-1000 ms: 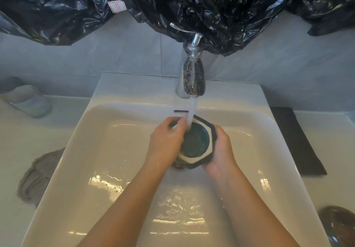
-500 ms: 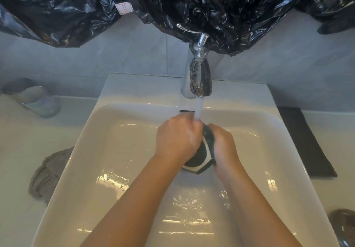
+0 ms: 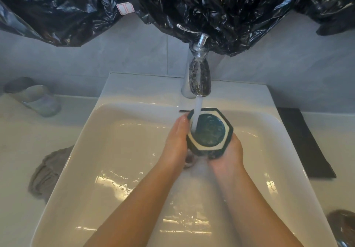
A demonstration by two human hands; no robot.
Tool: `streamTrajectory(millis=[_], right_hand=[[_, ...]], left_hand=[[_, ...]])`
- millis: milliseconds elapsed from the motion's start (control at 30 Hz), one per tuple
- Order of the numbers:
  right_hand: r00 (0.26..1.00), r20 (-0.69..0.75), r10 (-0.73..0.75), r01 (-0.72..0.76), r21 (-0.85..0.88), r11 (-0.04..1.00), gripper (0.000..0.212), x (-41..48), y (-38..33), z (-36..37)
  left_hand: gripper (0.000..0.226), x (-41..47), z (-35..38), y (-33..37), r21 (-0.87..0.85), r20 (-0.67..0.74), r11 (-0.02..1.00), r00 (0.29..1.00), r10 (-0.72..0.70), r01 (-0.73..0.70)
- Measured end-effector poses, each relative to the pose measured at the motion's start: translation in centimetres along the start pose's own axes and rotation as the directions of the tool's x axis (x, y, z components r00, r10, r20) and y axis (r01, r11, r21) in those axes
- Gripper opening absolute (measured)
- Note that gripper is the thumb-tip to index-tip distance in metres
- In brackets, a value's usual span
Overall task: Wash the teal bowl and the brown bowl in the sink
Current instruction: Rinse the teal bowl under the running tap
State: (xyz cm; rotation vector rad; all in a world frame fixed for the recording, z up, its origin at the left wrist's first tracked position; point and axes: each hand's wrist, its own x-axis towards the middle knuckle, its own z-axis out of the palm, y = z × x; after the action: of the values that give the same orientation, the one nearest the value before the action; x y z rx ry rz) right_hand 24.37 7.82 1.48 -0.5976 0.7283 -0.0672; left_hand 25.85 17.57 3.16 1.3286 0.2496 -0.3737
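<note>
Left hand (image 3: 175, 141) and right hand (image 3: 227, 153) cupped round teal bowl (image 3: 211, 131), one each side, fingers wrapped on outer wall. Bowl held over sink (image 3: 134, 97) basin, opening tilted up toward person, directly under tap (image 3: 199, 77). Water stream (image 3: 197, 112) running into bowl near its left rim. Brown bowl (image 3: 343, 225) on counter at far right, well apart. Grey cloth (image 3: 46, 172) on counter left of sink.

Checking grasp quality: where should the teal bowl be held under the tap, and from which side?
Grip the teal bowl by its flat facets from either side, as the left hand and right hand do: its opening faces up under the stream, so side grips keep it clear.
</note>
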Motion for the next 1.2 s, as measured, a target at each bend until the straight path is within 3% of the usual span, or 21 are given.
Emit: streamTrajectory(millis=[100, 200, 267, 333, 433, 600, 700, 800, 933, 1000, 1067, 1100, 1167, 1200], right_hand=[[0.998, 0.024, 0.055, -0.057, 0.095, 0.994, 0.038, -0.1, 0.3, 0.2], [0.998, 0.007, 0.062, -0.062, 0.099, 0.993, 0.038, -0.4, 0.6, 0.4], [0.999, -0.026, 0.029, -0.028, 0.043, 0.999, 0.034, -0.8, 0.7, 0.8], [0.995, -0.100, -0.024, 0.021, -0.032, 0.999, 0.030, -1.0, 0.7, 1.2], [0.989, -0.116, -0.093, 0.068, -0.204, 0.977, 0.028, -1.5, 1.0, 1.6], [0.991, 0.016, -0.135, 0.128, -0.460, 0.879, 0.033, -2.2, 2.0, 2.0], [0.955, 0.147, -0.259, 0.296, -0.574, 0.764, 0.032, -2.5, 2.5, 2.2], [0.870, 0.272, -0.412, 0.484, -0.633, 0.604, 0.032, -2.9, 2.4, 2.0], [0.732, 0.460, -0.502, 0.673, -0.604, 0.427, 0.045, -3.0, 1.7, 1.2], [0.635, 0.574, -0.517, 0.757, -0.594, 0.272, 0.041, -2.6, 1.7, 0.8], [0.562, 0.630, -0.536, 0.802, -0.575, 0.164, 0.036, -2.1, 1.8, 0.5], [0.567, 0.611, -0.552, 0.801, -0.565, 0.197, 0.033, -1.8, 2.0, 0.6], [0.676, 0.483, -0.556, 0.729, -0.549, 0.409, 0.024, -1.5, 1.9, 0.9], [0.739, 0.407, -0.538, 0.668, -0.549, 0.502, 0.018, -1.1, 1.8, 1.0]], left_hand=[[0.058, -0.3, -0.4, -0.8, 0.196, 0.156, 0.933, 0.949, 0.274, -0.302], [0.056, -0.1, -1.1, -0.9, 0.491, 0.222, 0.679, 0.832, 0.508, -0.546], [0.052, 0.2, -1.6, -0.2, 0.681, 0.212, 0.536, 0.835, 0.507, -0.498], [0.049, 0.4, -1.6, 0.6, 0.832, 0.109, 0.455, 0.898, 0.425, -0.316], [0.051, -0.1, -1.2, 0.5, 0.913, 0.021, 0.355, 0.893, 0.449, -0.201], [0.052, -0.4, -1.8, 0.8, 0.855, -0.028, 0.477, 0.899, 0.437, -0.205], [0.050, 0.1, -2.1, 0.8, 0.663, -0.176, 0.738, 0.934, 0.312, -0.122], [0.056, 0.4, -2.5, 1.7, 0.388, -0.174, 0.921, 0.984, 0.035, 0.036], [0.060, -0.5, -3.3, 3.0, 0.034, 0.068, 0.941, 0.939, -0.337, 0.336], [0.067, -0.5, -3.8, 3.2, -0.134, 0.172, 0.893, 0.898, -0.406, 0.429], [0.056, -0.2, -3.9, 2.8, -0.188, 0.186, 0.889, 0.904, -0.386, 0.418], [0.043, -0.1, -3.9, 2.5, -0.193, 0.158, 0.905, 0.922, -0.352, 0.379], [0.025, 0.1, -3.7, 1.8, -0.208, 0.083, 0.943, 0.965, -0.250, 0.262], [0.029, 0.1, -3.7, 1.4, -0.223, 0.061, 0.954, 0.980, -0.192, 0.201]])
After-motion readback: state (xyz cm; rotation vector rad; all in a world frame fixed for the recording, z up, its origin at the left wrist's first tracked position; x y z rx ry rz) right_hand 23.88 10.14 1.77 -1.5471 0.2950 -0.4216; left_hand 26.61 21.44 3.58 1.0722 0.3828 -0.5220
